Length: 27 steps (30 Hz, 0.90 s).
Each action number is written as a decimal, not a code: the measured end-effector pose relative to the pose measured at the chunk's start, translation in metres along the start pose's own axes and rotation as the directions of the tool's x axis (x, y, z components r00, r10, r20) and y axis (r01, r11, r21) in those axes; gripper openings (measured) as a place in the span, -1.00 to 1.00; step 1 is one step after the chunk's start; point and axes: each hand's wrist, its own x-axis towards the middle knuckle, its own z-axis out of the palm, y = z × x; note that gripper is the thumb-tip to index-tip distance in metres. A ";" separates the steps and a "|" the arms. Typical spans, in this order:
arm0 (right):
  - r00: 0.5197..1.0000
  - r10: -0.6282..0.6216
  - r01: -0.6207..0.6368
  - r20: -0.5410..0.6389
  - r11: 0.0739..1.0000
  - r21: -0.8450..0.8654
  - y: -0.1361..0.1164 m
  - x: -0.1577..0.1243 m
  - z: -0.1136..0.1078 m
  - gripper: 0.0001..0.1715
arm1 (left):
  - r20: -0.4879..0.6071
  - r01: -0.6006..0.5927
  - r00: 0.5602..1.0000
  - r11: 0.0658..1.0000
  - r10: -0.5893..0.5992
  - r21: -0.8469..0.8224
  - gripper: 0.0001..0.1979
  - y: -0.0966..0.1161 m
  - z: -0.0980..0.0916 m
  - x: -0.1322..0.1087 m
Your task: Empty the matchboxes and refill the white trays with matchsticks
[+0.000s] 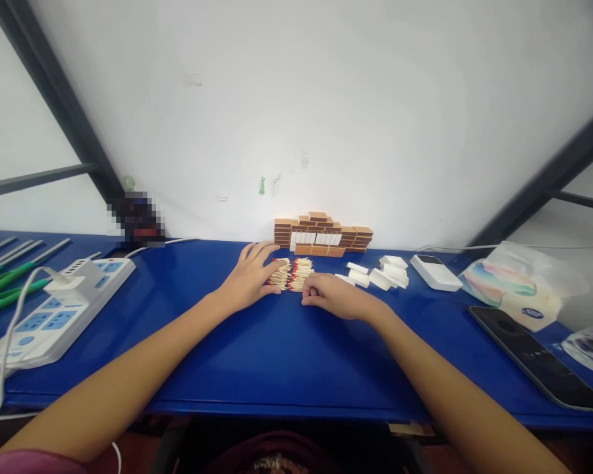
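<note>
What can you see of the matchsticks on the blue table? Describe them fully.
The matchsticks are thin and pale, apparently wooden, with red heads. They lie in two bundles, side by side with a narrow gap, flat on the blue table. The left hand's fingertips appear to touch the left bundle; the right hand is curled beside the right bundle, contact unclear.

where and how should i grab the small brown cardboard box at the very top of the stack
Probably by its left and right sides, coming from above: the small brown cardboard box lies flat, nothing rests on it and both sides look clear, while the pale wall rises behind.
</note>
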 end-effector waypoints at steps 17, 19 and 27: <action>0.965 0.014 0.019 -0.260 0.992 0.123 0.005 -0.001 -0.007 -0.72 | -0.031 -0.018 0.999 0.998 0.016 -0.058 -0.36 0.015 0.002 0.000; 0.955 0.092 -0.038 -0.282 0.981 0.192 0.005 0.000 -0.005 -0.72 | -0.034 -0.018 0.999 0.998 0.016 -0.064 -0.35 0.017 0.002 0.000; 0.962 0.217 -0.097 -0.166 0.840 0.535 0.018 0.007 0.007 -0.68 | -0.011 -0.011 1.000 0.999 0.010 -0.037 -0.34 0.011 0.002 -0.001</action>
